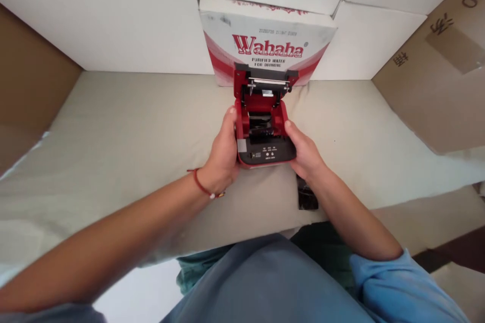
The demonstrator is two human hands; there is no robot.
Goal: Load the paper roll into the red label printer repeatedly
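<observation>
Between my two hands is a small red and black label printer point(267, 150) with its lid point(267, 78) swung up and back. Its inside shows a red cavity with a dark, shiny piece in it. My left hand point(224, 146) grips the printer's left side, thumb along the upper edge. On the opposite side my right hand point(305, 149) is closed round the casing, thumb near the rim. The fingers under the printer are hidden. A flat, black, shiny item point(306, 194) lies on the cloth below my right hand, partly covered by my wrist.
A Wahaba-style white and red water carton, lettered Wahaha point(269, 43), stands right behind the printer. White boxes point(140, 20) are stacked along the back. Brown cartons stand at the left point(34, 75) and right point(443, 75). Pale cloth point(151, 121) covers the table.
</observation>
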